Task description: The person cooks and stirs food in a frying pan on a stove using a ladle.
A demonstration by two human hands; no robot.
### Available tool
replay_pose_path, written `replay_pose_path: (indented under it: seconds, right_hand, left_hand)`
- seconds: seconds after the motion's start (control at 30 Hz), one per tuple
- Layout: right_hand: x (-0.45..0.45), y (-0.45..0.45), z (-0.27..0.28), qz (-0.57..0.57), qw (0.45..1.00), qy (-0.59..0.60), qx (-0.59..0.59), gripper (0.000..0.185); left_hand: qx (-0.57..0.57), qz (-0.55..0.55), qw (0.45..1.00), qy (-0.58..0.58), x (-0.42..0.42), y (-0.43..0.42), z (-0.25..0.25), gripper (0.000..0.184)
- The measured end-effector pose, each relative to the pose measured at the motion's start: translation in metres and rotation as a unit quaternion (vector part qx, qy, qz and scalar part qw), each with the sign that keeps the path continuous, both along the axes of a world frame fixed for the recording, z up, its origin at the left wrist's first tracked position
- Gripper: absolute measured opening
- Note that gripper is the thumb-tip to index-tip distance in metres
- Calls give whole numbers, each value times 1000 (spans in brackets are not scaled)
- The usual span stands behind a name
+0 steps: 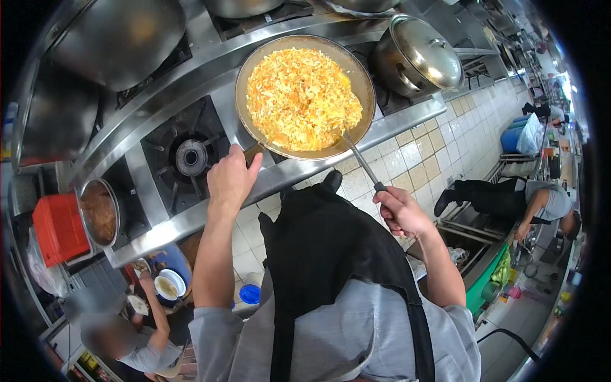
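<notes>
A wide frying pan (367,95), full of yellow-orange rice (296,95), is at the stove's front edge. My left hand (230,178) is closed around the pan's handle (253,153), with the thumb along it. In my right hand (402,213) is the dark grip of a long-handled metal cooking utensil (363,159). Its shaft slants up to the pan's near right side. The utensil's head is sunk in the rice, so its shape is hidden.
A bare gas burner (191,158) lies left of the pan, and a lidded pot (420,57) to its right. Large pots (121,38) stand at upper left. One person (127,331) handles bowls at lower left; another (541,197) works at the right counter.
</notes>
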State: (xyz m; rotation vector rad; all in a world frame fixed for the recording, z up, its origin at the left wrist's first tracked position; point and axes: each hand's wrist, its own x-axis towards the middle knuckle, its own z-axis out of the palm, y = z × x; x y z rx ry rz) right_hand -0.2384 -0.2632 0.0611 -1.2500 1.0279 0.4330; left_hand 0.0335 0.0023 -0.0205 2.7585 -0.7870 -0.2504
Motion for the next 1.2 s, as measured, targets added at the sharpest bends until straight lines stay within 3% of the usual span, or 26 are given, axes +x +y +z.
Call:
replay_pose_path:
  seconds: [0.27,0.4,0.47,0.53,0.57,0.8,0.9,1.0,1.03,1.13,1.2]
  right_hand:
    - [15,-8,11,3,999,-11,-30,27]
    - [22,-15,9,69,987,-33,-143,28]
    - [23,-31,1,161,941,-59,-290,27]
    - [29,-36,4,266,837,-125,-462,26]
    - [32,-37,13,253,854,-68,-450,26]
    - [57,-29,30,306,762,-120,-558,26]
    - [58,-25,1,316,764,-165,-537,29]
    - [61,-19,-29,294,852,-156,-404,35]
    - [61,-15,-44,296,852,-185,-390,37]
    - [67,0,-51,259,956,-34,-133,34]
    - [65,7,-51,238,961,-89,-107,28]
  left_hand:
    - [-20,26,999,38,-1,2,3,50]
    - [-39,54,996,61,-7,4,14,59]
    - [-49,66,994,77,-9,7,18,63]
    - [-68,81,990,93,-11,12,20,65]
    - [-69,81,989,98,-11,14,19,64]
    - [-82,99,986,109,-13,16,15,62]
    - [-89,106,985,102,-12,14,12,63]
    - [-92,108,984,105,-10,14,6,60]
    - [-93,106,984,107,-9,13,5,59]
    - [-70,107,981,142,-6,8,8,56]
    - [-61,105,984,130,-5,7,10,55]
